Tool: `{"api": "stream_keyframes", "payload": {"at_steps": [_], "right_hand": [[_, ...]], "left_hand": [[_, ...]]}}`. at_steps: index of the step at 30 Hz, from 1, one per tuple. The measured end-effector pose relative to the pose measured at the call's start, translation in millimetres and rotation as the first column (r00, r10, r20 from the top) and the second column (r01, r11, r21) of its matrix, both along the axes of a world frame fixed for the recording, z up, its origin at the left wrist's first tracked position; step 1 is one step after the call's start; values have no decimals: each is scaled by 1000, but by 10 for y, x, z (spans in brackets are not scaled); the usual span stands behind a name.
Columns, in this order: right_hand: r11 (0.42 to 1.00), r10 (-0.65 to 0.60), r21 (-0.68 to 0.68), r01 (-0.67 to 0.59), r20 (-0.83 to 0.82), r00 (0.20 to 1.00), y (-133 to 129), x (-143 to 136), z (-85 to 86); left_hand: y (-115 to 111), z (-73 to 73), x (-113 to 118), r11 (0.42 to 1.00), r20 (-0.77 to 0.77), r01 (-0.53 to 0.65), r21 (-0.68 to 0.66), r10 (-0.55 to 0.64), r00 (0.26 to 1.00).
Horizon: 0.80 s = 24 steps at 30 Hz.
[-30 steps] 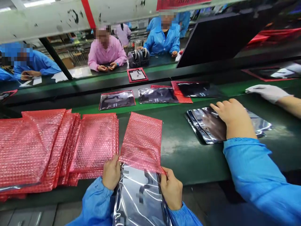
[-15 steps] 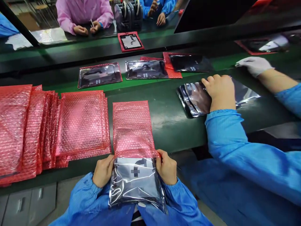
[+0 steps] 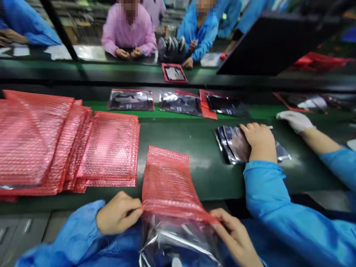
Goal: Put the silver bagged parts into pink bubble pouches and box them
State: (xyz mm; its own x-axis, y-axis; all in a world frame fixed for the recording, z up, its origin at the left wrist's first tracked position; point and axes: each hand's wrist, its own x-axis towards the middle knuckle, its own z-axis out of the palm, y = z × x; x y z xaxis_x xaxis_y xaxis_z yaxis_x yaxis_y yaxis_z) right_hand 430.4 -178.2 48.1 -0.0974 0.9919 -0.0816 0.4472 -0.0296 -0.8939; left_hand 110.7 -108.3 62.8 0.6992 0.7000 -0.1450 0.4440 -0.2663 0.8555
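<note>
My left hand point(image 3: 120, 213) pinches the left corner of the open end of a red bubble-wrap bag point(image 3: 169, 178). At the opposite corner, my right hand point(image 3: 235, 231) grips the same edge between thumb and fingers. The bag lies partly on the dark green bench, its mouth toward me and pulled wide. A shiny, dark see-through antistatic bag point(image 3: 178, 241) meets that mouth and runs down to the bottom of the view. How far it sits inside the red bag I cannot tell. Its lower end is cut off by the frame.
Stacked red bubble bags point(image 3: 108, 148) lie at left. At right, a co-worker's bare hand point(image 3: 260, 141) rests on a stack of antistatic bags point(image 3: 232, 146); their gloved hand point(image 3: 296, 120) is beyond. Several packed items, including one bag point(image 3: 130, 101), lie on the green belt point(image 3: 96, 105). People sit opposite.
My hands have moved apart, stretching the red bag's mouth wider, and sit lower in view. The antistatic bag is lower too. The head view has tilted up, showing more of the people opposite.
</note>
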Motion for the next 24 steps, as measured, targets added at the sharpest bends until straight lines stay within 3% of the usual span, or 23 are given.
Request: {"api": "stream_keyframes", "payload": {"at_steps": [3,5,7,9,13,15,17,19,21,23,24], "right_hand": [[992,-126,-18,125,-50,991,602,38,369],[996,-84,3,84,14,996,972,14,682],[998,-42,48,36,118,992,1230,-23,983],[996,-55,74,44,153,987,1396,-61,1231],[990,-123,74,119,65,990,1693,-202,1626],[981,-151,123,151,-7,988,1862,-369,1834],[955,-167,232,185,-95,981,2000,-606,2025],[913,-122,372,167,-143,982,2072,-862,2122],[846,-22,530,59,-75,997,2077,-1084,2040],[759,86,638,-128,97,992,2033,-1262,1732],[730,153,639,-242,193,969,1998,-1347,1501]], "left_hand": [[555,424,170,967,8,-175,183,176,984],[921,737,208,937,3,-254,239,261,965],[1188,1029,186,943,-41,-261,207,275,960],[1350,1276,139,952,-68,-255,171,270,961],[1575,1700,85,930,-62,-311,199,328,943],[1701,1911,44,885,-58,-396,246,421,905],[1786,2083,-84,795,21,-514,322,537,844],[1744,2148,-325,688,109,-600,408,616,780],[1521,2063,-638,585,100,-627,515,685,722],[1151,1838,-936,523,-2,-593,612,751,660],[948,1690,-1050,535,-80,-561,631,764,640]]}}
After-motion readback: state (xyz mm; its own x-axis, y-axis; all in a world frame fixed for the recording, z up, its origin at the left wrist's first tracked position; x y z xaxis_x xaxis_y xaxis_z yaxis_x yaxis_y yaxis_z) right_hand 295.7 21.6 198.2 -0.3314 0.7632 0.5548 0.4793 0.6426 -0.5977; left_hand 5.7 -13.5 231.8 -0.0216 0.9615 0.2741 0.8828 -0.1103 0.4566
